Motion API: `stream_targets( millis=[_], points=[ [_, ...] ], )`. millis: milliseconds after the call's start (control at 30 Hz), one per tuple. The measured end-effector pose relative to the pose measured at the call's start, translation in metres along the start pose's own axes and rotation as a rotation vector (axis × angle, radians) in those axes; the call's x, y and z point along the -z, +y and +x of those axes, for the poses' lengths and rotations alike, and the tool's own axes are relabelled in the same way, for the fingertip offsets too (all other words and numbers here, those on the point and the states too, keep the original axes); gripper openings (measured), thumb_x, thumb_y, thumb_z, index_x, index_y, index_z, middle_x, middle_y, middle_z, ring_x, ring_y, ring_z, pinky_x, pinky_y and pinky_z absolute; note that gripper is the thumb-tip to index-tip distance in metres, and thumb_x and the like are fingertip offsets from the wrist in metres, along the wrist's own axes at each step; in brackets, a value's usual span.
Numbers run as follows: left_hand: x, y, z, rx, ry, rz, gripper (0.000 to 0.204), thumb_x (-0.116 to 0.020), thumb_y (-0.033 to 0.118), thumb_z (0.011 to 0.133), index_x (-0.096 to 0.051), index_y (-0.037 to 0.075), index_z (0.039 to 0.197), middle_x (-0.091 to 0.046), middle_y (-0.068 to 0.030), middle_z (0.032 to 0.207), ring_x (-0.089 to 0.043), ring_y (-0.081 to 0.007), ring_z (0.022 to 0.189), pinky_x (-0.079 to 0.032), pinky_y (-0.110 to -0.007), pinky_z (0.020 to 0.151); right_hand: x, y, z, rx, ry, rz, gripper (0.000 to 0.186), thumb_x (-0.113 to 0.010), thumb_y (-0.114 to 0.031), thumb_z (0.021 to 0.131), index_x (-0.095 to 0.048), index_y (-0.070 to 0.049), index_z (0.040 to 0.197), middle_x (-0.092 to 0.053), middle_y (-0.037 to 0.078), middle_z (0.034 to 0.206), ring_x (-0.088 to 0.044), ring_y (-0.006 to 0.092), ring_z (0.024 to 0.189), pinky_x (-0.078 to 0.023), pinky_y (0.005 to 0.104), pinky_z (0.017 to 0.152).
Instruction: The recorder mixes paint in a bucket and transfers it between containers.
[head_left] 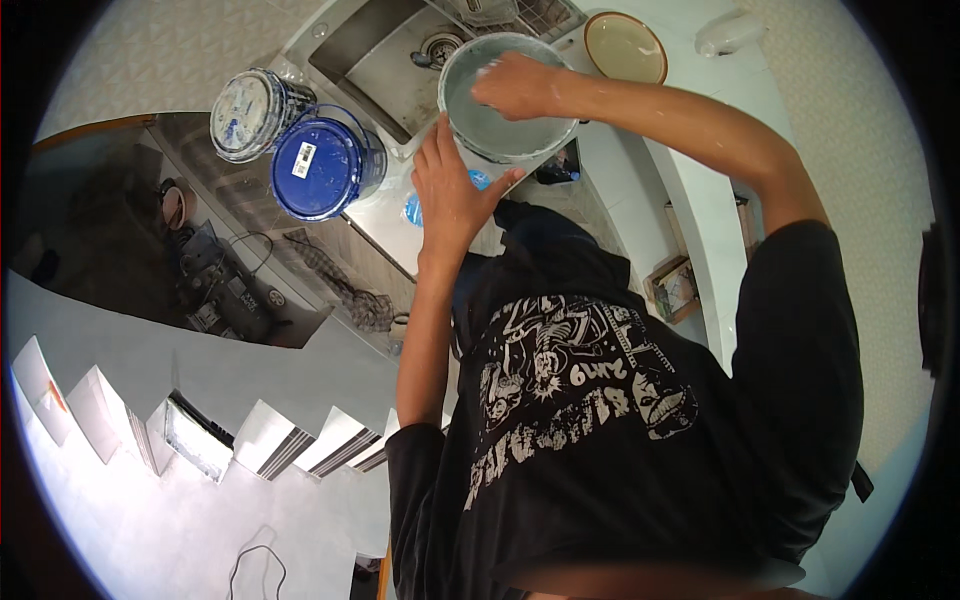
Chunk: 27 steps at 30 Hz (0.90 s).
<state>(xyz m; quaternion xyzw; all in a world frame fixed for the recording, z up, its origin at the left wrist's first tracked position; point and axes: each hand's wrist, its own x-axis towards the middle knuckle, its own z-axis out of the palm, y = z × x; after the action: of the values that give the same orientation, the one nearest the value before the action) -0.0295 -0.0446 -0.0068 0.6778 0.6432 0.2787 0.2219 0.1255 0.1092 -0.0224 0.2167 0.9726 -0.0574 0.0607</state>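
Note:
A round pale grey bucket [520, 135] stands on the steel counter beside the sink [375, 60]. Its inside is smeared with whitish residue. My left hand [450, 190] lies flat against the bucket's outer wall on the near side, fingers spread, holding it steady. My right hand [520, 85] reaches over the rim from the right, and its bent fingers press on the far inner wall. Something small and white shows at the fingertips; I cannot tell whether the hand grips it.
A blue lidded bucket [320, 165] and a white lidded bucket [250, 110] stand left of the sink. A tan bowl [625, 45] sits behind the grey bucket. A blue object [413, 208] lies under my left wrist. Stairs [200, 440] run below left.

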Motion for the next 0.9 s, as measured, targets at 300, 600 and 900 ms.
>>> stream_targets(
  millis=[300, 600, 900],
  points=[
    [-0.029, -0.007, 0.008, 0.069, 0.077, -0.015, 0.122, -0.092, 0.045, 0.053, -0.031, -0.012, 0.141, -0.042, -0.0286, 0.139, -0.042, -0.0415, 0.127, -0.035, -0.048, 0.105, -0.026, 0.022, -0.015, 0.123, -0.233, -0.064, 0.007, -0.064, -0.011, 0.071, -0.065, -0.005, 0.073, -0.068, 0.015, 0.077, -0.068, 0.0337, 0.079, -0.052, 0.0451, 0.064],
    [-0.028, -0.005, 0.006, 0.120, 0.153, 0.073, 0.120, -0.092, 0.051, 0.048, -0.037, 0.002, 0.143, -0.032, -0.0319, 0.143, -0.033, -0.0482, 0.130, -0.030, -0.056, 0.105, -0.031, 0.021, 0.010, 0.111, -0.020, -0.021, 0.013, -0.067, -0.009, 0.065, -0.066, -0.002, 0.075, -0.066, 0.015, 0.074, -0.067, 0.0370, 0.076, -0.052, 0.0464, 0.065],
    [-0.027, -0.004, 0.010, 0.130, 0.156, 0.101, 0.120, -0.091, 0.058, 0.046, -0.040, 0.005, 0.142, -0.035, -0.0295, 0.143, -0.031, -0.0458, 0.134, -0.029, -0.055, 0.108, -0.024, 0.005, 0.019, -0.046, 0.057, 0.212, 0.013, -0.064, -0.012, 0.066, -0.067, -0.001, 0.072, -0.065, 0.019, 0.072, -0.066, 0.0378, 0.074, -0.051, 0.0488, 0.064]
  ],
)
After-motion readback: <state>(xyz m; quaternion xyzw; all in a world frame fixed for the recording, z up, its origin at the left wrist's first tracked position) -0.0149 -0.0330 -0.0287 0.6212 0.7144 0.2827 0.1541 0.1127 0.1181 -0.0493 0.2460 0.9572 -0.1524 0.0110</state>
